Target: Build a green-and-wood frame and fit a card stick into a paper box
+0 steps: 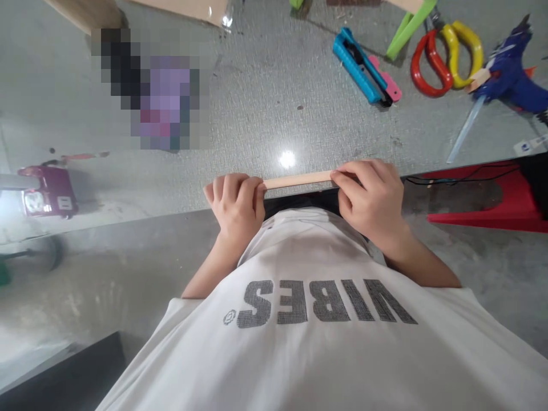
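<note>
A flat, pale wooden stick (298, 180) lies crosswise between my hands, right at the near edge of the grey table. My left hand (237, 202) pinches its left end between thumb and fingers. At the opposite end, my right hand (371, 191) grips the stick with thumb and forefinger. Both ends are partly covered by my fingers, and the stick's middle is bare.
A blue box cutter (357, 65), red-and-yellow-handled scissors (430, 64) and a blue glue gun (514, 80) with a glue stick lie at the upper right. A purple device (49, 191) sits at the left. Below the table's right side is a red stool (483, 197).
</note>
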{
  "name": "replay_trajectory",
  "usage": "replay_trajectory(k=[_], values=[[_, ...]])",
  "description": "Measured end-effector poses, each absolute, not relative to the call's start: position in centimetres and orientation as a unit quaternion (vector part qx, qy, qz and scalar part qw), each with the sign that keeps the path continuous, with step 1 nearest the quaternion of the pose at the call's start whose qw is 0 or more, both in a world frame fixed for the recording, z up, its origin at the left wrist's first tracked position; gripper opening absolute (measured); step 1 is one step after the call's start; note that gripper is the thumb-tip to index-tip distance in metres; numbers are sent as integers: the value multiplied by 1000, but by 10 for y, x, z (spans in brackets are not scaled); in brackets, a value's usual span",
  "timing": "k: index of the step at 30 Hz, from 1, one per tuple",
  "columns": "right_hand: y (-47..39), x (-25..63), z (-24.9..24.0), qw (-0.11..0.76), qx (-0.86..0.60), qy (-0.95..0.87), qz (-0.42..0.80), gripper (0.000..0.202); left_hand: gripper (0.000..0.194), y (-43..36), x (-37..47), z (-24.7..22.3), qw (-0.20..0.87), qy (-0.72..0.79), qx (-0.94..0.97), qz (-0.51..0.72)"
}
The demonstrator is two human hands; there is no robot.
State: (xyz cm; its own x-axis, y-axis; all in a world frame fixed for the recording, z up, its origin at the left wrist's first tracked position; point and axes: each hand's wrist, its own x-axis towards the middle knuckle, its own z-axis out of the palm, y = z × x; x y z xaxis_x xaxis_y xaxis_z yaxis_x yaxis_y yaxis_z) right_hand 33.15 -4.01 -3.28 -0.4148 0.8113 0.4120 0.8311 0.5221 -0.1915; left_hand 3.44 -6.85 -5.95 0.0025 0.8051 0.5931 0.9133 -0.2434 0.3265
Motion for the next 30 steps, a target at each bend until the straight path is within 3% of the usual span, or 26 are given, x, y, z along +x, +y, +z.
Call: replay_trajectory(k=[4,8,15,30], values=[[-43,336,-32,214,-492,-843,-28,33,37,-78,28,-63,89,-579,-710,-390],[-41,335,-27,198,-493,-847,-30,25,40,-82,19,-52,31,-589,-722,-363],[-25,340,-14,169,-470,-866,11,30,20,-73,19,-33,-86,-654,-704,-262],[-18,341,-13,181,-488,-853,37,33,14,-74,30,-30,-105,-685,-663,-283]])
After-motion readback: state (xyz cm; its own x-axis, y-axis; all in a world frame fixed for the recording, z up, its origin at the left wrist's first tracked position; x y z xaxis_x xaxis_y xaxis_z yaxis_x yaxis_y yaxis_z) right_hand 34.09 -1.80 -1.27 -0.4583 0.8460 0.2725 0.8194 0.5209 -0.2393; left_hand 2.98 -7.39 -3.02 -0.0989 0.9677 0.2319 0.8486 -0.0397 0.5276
